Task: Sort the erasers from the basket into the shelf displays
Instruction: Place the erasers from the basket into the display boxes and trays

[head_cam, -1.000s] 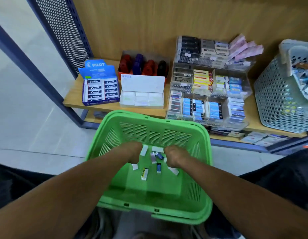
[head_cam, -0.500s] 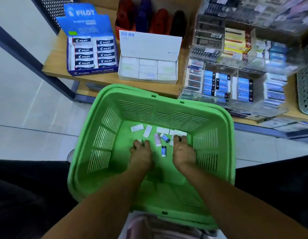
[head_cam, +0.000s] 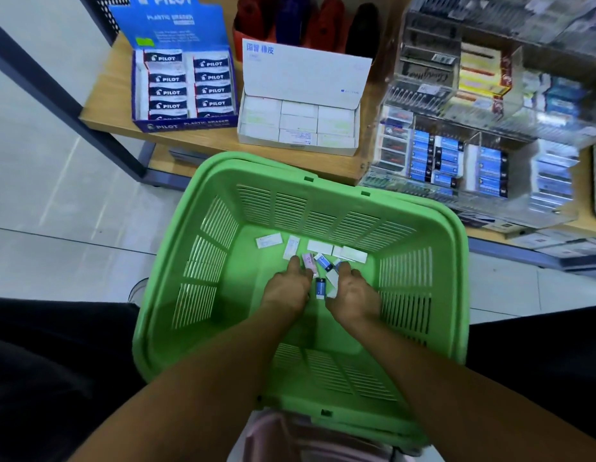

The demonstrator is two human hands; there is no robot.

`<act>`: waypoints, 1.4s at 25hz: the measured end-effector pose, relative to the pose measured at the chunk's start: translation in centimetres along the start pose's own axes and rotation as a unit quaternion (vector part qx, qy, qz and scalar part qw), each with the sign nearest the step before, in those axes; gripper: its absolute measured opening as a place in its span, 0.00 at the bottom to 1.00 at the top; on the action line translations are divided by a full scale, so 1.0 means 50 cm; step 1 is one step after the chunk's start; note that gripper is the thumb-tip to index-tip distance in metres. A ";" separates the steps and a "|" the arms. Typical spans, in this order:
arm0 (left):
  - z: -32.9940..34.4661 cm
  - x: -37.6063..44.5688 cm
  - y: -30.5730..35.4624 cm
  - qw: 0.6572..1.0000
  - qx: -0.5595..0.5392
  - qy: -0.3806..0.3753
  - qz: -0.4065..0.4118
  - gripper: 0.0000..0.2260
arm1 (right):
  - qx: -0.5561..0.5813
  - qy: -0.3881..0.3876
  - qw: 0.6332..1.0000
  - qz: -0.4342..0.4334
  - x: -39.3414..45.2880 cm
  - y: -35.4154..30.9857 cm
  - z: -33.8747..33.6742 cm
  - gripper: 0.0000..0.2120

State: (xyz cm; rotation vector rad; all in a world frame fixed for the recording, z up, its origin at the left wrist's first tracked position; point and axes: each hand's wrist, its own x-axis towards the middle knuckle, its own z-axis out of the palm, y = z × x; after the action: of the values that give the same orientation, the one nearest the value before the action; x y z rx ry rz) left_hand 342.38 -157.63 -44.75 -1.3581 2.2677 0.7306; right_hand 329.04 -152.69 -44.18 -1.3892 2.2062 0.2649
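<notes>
We find both of our hands down inside the green basket point(head_cam: 203, 295), backs to the camera, among the loose erasers on its floor. The left hand point(head_cam: 286, 288) has its fingers curled downward beside a pink eraser point(head_cam: 309, 264) that touches its fingertips; whether it pinches anything we cannot tell, as the fingers are hidden under the hand. The right hand point(head_cam: 353, 295) has its fingers bent down as well, with a white eraser point(head_cam: 332, 282) lying against its inner edge; its grip cannot be made out either. Between the two hands lies a small blue-sleeved eraser point(head_cam: 320, 287), and just beyond the fingertips a second blue-sleeved eraser point(head_cam: 324, 262). Farther ahead of the fingers, along the far wall of the basket, we note four white erasers: one point(head_cam: 267, 242) ahead and left of the left hand, one tilted point(head_cam: 292, 247), one point(head_cam: 320, 247) ahead of the gap, and one point(head_cam: 354, 254) ahead of the right hand. Beyond the basket rim stands the wooden shelf point(head_cam: 103, 111). On it, far ahead and left of the fingers, a blue display box point(head_cam: 186, 75) reads "PILOT" and "PLASTIC ERASER", its sleeves each marked "PILOT". Straight ahead, a white display box point(head_cam: 303, 105) carries blue Chinese characters on its raised lid. Ahead and right, a clear tiered rack point(head_cam: 483, 135) holds blue-packed goods, its print blurred beyond reading.
</notes>
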 end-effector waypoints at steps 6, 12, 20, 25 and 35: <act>-0.028 0.007 -0.031 0.894 -0.438 -0.033 -0.086 0.14 | 0.323 -0.075 0.942 0.055 0.005 -0.026 -0.015 0.20; -0.057 -0.020 -0.041 0.761 -0.623 -0.143 -0.111 0.14 | 0.473 -0.156 0.866 0.029 -0.010 -0.033 -0.056 0.18; -0.043 -0.012 -0.042 0.764 -0.625 -0.087 -0.131 0.18 | 0.409 -0.119 0.904 0.009 0.007 -0.067 -0.048 0.13; -0.047 -0.007 -0.043 0.746 -0.644 -0.074 -0.156 0.20 | 0.449 -0.133 0.884 0.002 0.003 -0.077 -0.056 0.08; -0.067 0.006 -0.078 0.626 -0.754 -0.037 -0.196 0.07 | 0.419 -0.092 0.897 0.103 0.072 -0.031 -0.116 0.11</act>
State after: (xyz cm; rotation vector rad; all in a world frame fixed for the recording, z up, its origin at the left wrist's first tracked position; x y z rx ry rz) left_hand 345.49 -161.44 -43.18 -2.1160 0.7311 2.6444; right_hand 327.34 -158.67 -40.98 -0.6222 1.9260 -0.4319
